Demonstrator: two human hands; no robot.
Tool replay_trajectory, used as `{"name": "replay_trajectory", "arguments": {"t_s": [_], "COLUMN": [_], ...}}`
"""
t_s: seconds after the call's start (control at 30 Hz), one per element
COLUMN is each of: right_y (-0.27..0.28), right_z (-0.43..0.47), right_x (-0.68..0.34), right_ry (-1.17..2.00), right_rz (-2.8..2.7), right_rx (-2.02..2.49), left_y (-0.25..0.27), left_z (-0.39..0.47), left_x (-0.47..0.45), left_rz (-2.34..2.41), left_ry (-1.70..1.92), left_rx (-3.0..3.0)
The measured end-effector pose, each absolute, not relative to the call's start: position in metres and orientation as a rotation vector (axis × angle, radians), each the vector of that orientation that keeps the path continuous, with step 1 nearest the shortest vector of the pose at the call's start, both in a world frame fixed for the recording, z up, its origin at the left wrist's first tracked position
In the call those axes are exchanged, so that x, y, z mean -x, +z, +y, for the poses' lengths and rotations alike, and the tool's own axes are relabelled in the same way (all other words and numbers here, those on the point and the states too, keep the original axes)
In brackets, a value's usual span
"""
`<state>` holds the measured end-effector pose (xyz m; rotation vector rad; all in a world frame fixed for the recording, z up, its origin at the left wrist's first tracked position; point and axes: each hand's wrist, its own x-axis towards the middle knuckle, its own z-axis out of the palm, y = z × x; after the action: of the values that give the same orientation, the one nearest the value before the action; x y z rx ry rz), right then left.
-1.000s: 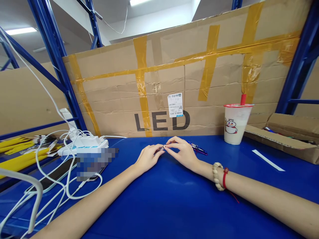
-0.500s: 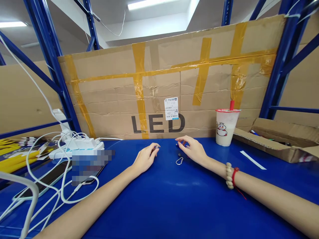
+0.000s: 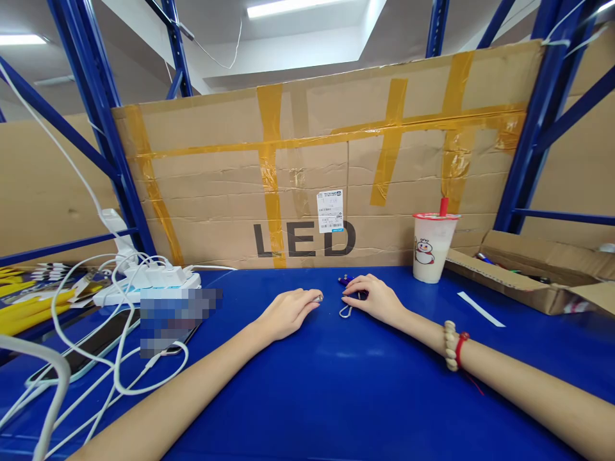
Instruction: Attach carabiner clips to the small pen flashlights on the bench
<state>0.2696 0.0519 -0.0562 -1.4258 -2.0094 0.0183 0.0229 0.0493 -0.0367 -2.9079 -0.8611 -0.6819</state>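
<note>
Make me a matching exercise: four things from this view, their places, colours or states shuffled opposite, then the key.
1. left hand
2. right hand
3. cup
4. strip

A. nearest the metal loop
B. white, flat on the blue table
C. has a small shiny piece at its fingertips
D. upright, with a red straw

Pairs: 1-C, 2-A, 3-D, 4-B
</note>
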Motion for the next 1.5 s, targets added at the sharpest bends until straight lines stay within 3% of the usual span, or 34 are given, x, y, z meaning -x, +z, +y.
{"name": "replay_trajectory", "arguments": {"t_s": [0.17, 0.43, 0.57, 1.03, 1.5], "right_y": [-0.047, -0.038, -0.038, -0.045, -0.047], "right_z": [0.04, -0.001, -0.01, -0.006, 0.001], "right_x": [-0.262, -0.24, -0.237, -0.239, -0.239], "right_ry": [0.253, 0.024, -0.023, 0.101, 0.672], "right_rz": [-1.819, -1.978, -1.953, -2.006, -1.741], "right_rx": [1.285, 0.715, 0.634, 0.75, 1.076], "left_y": [-0.036, -0.041, -0.041, -0.048, -0.047], "left_z": [0.041, 0.033, 0.034, 0.039, 0.038], "left_x": [-0.026, -0.038, -0.039, -0.038, -0.037], "left_rz": [-0.876, -0.796, -0.711, -0.589, -0.577], "left_ry": [-0.78, -0.731, -0.733, -0.732, -0.77], "left_rx": [2.953, 3.013, 3.029, 2.959, 2.904]}}
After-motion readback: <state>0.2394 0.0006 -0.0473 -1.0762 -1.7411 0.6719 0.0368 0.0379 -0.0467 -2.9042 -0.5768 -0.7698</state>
